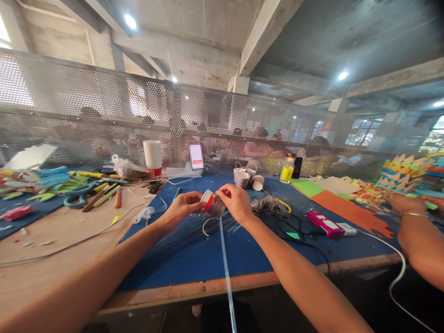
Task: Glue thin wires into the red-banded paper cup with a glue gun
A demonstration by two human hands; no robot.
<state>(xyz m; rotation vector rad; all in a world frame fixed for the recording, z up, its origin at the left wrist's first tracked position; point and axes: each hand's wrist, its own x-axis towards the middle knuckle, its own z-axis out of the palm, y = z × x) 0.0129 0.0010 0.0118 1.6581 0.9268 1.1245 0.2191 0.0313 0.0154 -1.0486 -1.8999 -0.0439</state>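
A paper cup [208,200], white with a red band, is tilted on its side above the blue mat, its lower part wrapped in grey cord [217,207]. My left hand [182,208] grips the white end of the cup between thumb and fingers. At the wrapped part, my right hand [236,202] is closed in a pinch on the cord; its fingertips partly hide what they hold. A loose tangle of the same grey cord [272,206] lies just right of my right hand. Below the cup, a pale flat strip [226,263] runs down over the table edge.
Behind my hands stand several cord-wrapped cups [242,177]. A cup stack [153,157], a phone [196,156] and a yellow-labelled bottle [287,169] are farther back. Scissors [79,194] lie left, a magenta device [325,224] right. Another person's arm [416,231] reaches in at right.
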